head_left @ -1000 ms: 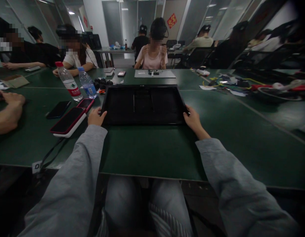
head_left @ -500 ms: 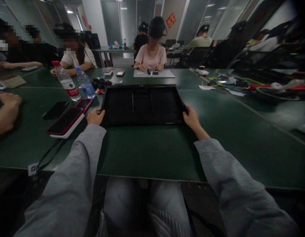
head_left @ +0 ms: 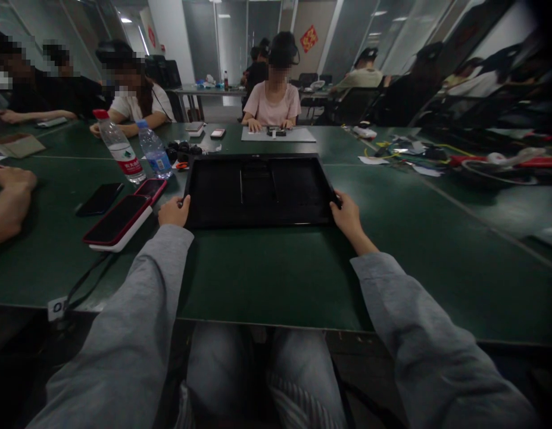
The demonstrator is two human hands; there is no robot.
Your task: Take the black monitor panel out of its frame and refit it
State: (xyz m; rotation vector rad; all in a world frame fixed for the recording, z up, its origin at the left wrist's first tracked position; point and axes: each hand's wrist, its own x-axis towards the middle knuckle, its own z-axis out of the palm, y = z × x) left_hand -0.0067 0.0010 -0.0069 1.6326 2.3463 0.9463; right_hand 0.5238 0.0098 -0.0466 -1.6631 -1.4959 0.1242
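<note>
In front of me on the green table (head_left: 276,274) is a wide black tray-like panel (head_left: 213,190) with a raised rim and a shallow recess with two bright lines in its middle. My left hand (head_left: 174,211) grips its left edge, thumb on top. My right hand (head_left: 346,213) is closed round its right edge, fingers partly hidden behind the rim. Whether the panel's underside touches the table cannot be made out.
To the left stand a red-capped bottle (head_left: 124,155) and a blue-capped bottle (head_left: 155,152), near a red-edged phone (head_left: 119,219) and a dark phone (head_left: 100,199). Cables (head_left: 405,149) lie at the right. A co-worker (head_left: 276,98) sits opposite; another person's hand (head_left: 14,185) is at far left.
Hardly anything differs. Both hands keep their hold on the black panel, which stays in place; the view has shifted very slightly.
</note>
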